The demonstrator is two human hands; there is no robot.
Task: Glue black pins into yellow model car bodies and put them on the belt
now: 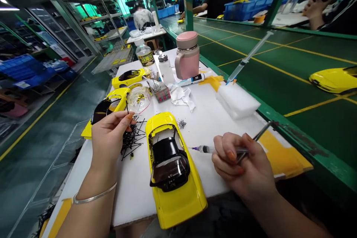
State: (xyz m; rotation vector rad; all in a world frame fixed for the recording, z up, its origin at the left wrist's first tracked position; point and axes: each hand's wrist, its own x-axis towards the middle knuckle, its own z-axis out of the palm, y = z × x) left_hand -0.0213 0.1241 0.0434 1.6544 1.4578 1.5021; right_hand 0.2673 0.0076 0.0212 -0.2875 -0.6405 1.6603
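Note:
My left hand [110,135] pinches a thin black plastic strip [127,107] upright between thumb and forefinger. Just under it lies a loose pile of similar black strips [134,139]. In front of me a yellow model car body [181,200] with a black roof rests on the white work surface, untouched by either hand. To its right, my right hand [242,163] is closed around a syringe [205,149] with a purple-based needle pointing left. A slim metal tool, apparently tweezers [262,131], also sticks out of that hand. Tiny black bits [182,124] lie beside the car.
Two more yellow car bodies [122,96] [129,78] stand at left. Behind are a pink mug [187,59], a white bottle [165,68], a clear jar [145,54], a marker-like tube [189,80] and tissue [181,96]. Another syringe [248,59] stands in white foam [238,100]. A green conveyor [279,70] runs alongside.

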